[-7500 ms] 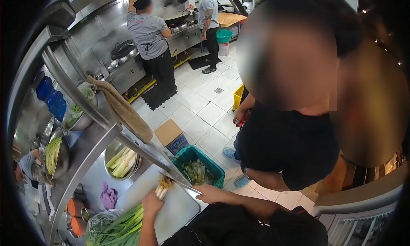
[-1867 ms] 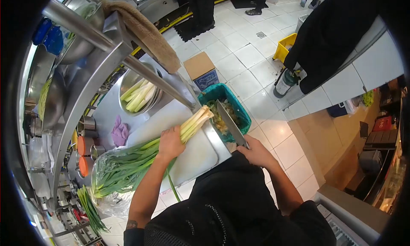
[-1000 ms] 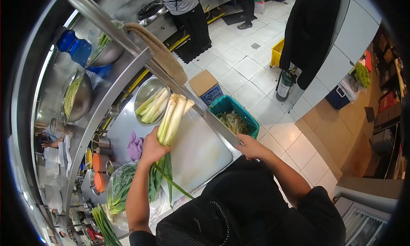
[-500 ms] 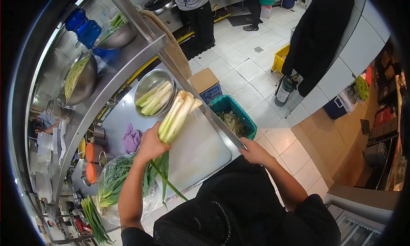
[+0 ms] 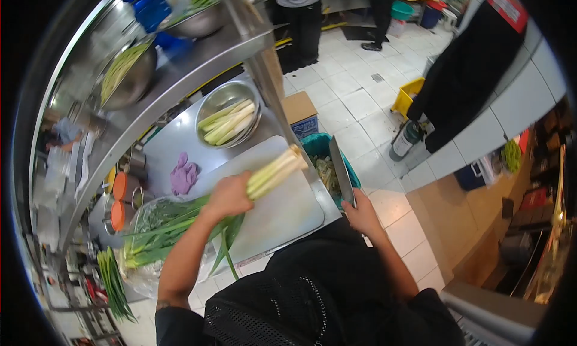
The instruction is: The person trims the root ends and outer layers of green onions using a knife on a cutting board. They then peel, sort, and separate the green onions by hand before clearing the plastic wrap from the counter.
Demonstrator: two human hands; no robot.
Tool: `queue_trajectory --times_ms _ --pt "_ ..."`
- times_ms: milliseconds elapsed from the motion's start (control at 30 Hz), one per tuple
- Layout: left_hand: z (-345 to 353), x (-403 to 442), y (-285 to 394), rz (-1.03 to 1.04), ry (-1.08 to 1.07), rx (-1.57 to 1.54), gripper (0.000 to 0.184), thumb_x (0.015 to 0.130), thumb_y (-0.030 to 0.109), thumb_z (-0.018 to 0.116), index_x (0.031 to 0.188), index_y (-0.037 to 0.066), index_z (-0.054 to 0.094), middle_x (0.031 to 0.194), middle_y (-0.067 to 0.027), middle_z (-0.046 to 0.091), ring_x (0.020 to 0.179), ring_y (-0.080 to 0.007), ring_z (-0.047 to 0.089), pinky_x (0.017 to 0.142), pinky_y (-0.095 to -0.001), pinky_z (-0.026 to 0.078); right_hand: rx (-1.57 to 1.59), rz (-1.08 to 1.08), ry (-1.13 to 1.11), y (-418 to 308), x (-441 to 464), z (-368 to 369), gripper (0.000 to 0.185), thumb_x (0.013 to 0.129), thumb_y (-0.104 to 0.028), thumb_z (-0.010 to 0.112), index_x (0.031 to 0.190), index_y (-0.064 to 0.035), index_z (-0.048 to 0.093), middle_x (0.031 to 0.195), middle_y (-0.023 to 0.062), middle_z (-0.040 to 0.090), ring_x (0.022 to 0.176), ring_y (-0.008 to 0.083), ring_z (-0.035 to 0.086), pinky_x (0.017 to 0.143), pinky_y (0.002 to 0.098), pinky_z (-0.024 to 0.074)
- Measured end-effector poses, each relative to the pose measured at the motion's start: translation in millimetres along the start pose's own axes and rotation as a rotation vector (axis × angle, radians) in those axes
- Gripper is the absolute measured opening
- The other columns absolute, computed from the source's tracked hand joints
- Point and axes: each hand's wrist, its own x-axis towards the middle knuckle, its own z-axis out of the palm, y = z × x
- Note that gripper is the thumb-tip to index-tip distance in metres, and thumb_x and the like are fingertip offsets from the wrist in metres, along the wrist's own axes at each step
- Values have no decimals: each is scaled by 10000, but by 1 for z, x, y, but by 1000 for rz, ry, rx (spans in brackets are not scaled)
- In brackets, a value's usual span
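Note:
My left hand (image 5: 230, 194) is closed around a bunch of leeks (image 5: 277, 170), their white root ends pointing right above the white cutting board (image 5: 282, 220). Green leaves trail behind it over the plastic bag (image 5: 150, 268) of leek greens. My right hand (image 5: 360, 212) grips a broad-bladed knife (image 5: 341, 172) beside the board's right edge, blade pointing away from me over the scrap bin. Behind the board, a steel bowl (image 5: 207, 97) holds cut pale leek stalks (image 5: 231, 122).
A purple cloth (image 5: 184, 173) lies left of the board. The teal-lined bin (image 5: 315, 143) with trimmings stands off the counter's right edge. A steel shelf (image 5: 198, 66) with bowls overhangs the left side. Orange-lidded containers (image 5: 121, 187) sit below it. Two people (image 5: 297, 21) stand further back.
My left hand has brought the leeks lower and tipped them from steep to nearly level, pointing right. The knife in my right hand has swung so its blade points up and away.

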Motion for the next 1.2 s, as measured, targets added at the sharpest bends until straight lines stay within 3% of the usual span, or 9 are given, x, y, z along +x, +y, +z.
queue_trajectory --times_ms 100,333,600,733,933,967,1000,1100,1200 --pt "70 23 -29 -49 -19 15 491 670 145 744 1135 24 645 999 -247 750 982 -481 710 902 -545 568 54 -36 -8 3 2 10 363 982 -156 681 1284 32 608 1028 270 735 959 415 734 843 474 563" --pt "71 50 -78 69 -231 -153 1085 593 485 938 1510 82 520 1495 -218 560 1399 -387 533 1127 -556 429 99 68 -132 -33 -15 5 312 1024 -123 658 1303 2 599 797 80 638 531 126 572 485 320 460" --pt "46 -9 -115 8 -263 -30 1488 514 616 976 1699 105 236 1710 -195 337 1589 -385 309 1251 -627 217 204 64 -130 -69 -40 33 345 1052 -120 640 1376 -16 576 772 21 595 534 82 523 469 280 427" --pt "49 -32 -113 19 -214 -17 1522 503 593 986 1702 91 194 1731 -206 293 1604 -400 274 1270 -636 187 177 -120 -69 -62 -48 62 390 1076 -118 598 1450 -26 535 798 17 586 551 82 515 486 273 436" --pt "76 -37 -106 49 -60 142 1439 519 525 1009 1658 56 265 1689 -261 329 1565 -484 309 1254 -656 243 269 17 -160 -97 -78 98 331 1113 -169 549 1407 -18 522 751 4 536 500 79 488 458 241 420" --pt "79 -36 -106 58 -44 165 1391 529 522 1006 1635 46 310 1677 -279 336 1520 -494 377 1237 -650 286 140 85 -247 -108 -79 96 416 1104 -161 556 1477 7 484 886 141 649 624 201 638 567 365 514" --pt "81 -36 -105 64 -46 163 1391 529 522 1006 1635 46 310 1677 -279 336 1520 -494 377 1237 -650 286 138 89 -242 -108 -78 101 416 1104 -161 556 1477 7 484 886 141 649 624 201 638 567 365 514" --pt "79 -34 -107 64 -31 149 1323 543 515 986 1608 43 358 1654 -264 372 1458 -488 450 1219 -611 321 8 -143 -287 -110 -71 126 405 1083 -140 563 1441 28 479 951 324 706 905 570 667 830 581 508" --pt "80 -29 -109 69 -17 195 1296 550 529 973 1591 23 391 1543 -256 499 1368 -452 529 1160 -581 376 -105 -142 -330 -133 -64 143 382 1077 -144 567 1408 25 477 924 343 695 904 575 656 817 601 503"
